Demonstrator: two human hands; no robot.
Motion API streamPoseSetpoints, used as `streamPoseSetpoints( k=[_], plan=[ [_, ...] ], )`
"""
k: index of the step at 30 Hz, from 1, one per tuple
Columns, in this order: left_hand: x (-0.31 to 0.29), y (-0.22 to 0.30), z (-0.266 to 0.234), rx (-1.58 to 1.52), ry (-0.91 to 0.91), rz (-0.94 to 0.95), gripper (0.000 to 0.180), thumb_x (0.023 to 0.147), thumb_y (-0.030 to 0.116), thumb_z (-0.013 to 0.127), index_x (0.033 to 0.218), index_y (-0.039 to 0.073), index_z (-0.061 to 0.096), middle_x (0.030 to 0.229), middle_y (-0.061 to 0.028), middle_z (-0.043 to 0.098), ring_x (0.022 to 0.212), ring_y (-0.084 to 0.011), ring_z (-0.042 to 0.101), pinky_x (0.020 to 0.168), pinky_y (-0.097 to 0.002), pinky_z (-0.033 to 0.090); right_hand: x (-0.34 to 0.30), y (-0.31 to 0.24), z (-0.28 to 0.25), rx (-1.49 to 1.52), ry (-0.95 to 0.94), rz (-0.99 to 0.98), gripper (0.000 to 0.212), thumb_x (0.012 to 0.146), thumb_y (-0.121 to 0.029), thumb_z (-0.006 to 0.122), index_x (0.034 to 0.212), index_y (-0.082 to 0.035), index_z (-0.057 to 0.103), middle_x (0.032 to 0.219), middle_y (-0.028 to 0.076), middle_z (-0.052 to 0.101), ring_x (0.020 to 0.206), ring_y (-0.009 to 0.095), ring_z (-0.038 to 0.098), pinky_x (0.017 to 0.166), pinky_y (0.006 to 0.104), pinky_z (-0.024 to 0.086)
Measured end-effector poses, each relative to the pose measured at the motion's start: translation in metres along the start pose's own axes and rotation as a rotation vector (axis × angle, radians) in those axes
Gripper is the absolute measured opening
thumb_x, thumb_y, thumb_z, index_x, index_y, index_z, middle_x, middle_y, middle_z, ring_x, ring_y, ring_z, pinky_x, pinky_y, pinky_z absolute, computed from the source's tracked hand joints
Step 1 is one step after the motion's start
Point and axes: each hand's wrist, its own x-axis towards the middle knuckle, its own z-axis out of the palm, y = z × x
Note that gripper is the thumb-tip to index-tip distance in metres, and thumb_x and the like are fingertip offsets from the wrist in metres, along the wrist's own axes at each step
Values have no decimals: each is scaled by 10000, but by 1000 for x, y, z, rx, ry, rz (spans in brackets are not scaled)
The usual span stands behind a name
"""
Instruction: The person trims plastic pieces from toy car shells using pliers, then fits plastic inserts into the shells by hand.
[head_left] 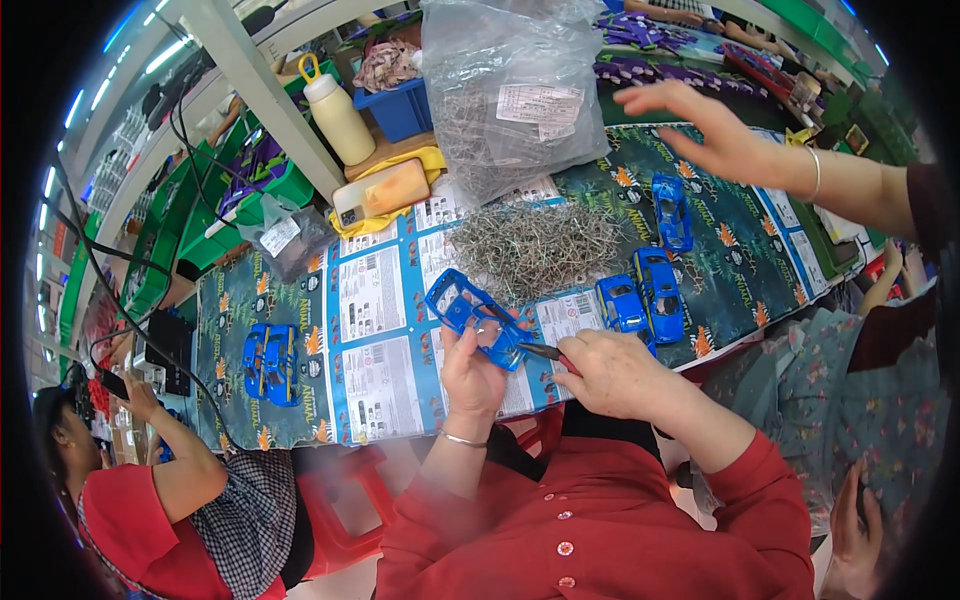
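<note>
My left hand (pixel 472 378) grips a blue toy car body shell (pixel 462 302), tilted, with its hollow side showing. In my right hand (pixel 610 372) is a red-handled tool with a dark pointed tip (pixel 541 351), which reaches the shell's near end. The handle is mostly hidden in my fist, so its exact kind is unclear. Just beyond the shell lies a heap of thin metal pins (pixel 540 250). To its right, blue toy cars (pixel 658 295) stand close together, beside my right hand. One more blue car body (pixel 671 213) lies farther back.
A co-worker's open hand (pixel 715 135) reaches in above the far right. Behind the pins stands a clear plastic bag (pixel 510 100); left of it are a phone (pixel 382 193) and a cream bottle (pixel 340 118). Two blue cars (pixel 270 364) rest at left, near another person (pixel 150 500).
</note>
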Motion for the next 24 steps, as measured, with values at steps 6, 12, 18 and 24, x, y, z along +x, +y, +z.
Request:
streamPoseSetpoints(
  k=[6, 12, 18, 24],
  plan=[
    [-1, -1, 3, -3, -44, -6, 391, 875, 295, 495, 1199, 88, 422, 1111, -122, 520, 1022, -365, 522, 865, -550, 426, -20, -4, 9, 180, 132, 66, 277, 825, -280, 533, 907, -15, 537, 828, 173, 557, 793, 345, 569, 681, 428, 464],
    [-1, -1, 4, 26, -24, -5, 420, 861, 316, 531, 1194, 83, 425, 1092, -127, 530, 1024, -363, 523, 870, -547, 426, -28, -6, 18, 394, 121, 116, 245, 848, -235, 476, 960, -19, 503, 868, 190, 526, 821, 368, 532, 701, 442, 433],
    [0, -1, 1, 29, -17, -7, 470, 840, 354, 563, 1190, 75, 423, 1077, -132, 538, 1023, -360, 527, 873, -530, 434, -35, -6, 20, 548, 88, 102, 264, 868, -244, 446, 945, 5, 486, 890, 207, 522, 844, 378, 509, 733, 439, 409],
    [1, -1, 5, 73, -65, 15, 472, 839, 322, 577, 1209, 86, 403, 1092, -131, 537, 1041, -354, 521, 875, -521, 437, -32, -3, 31, 719, 123, 56, 276, 881, -247, 421, 925, 21, 473, 870, 215, 518, 834, 378, 496, 729, 425, 398]
  ],
)
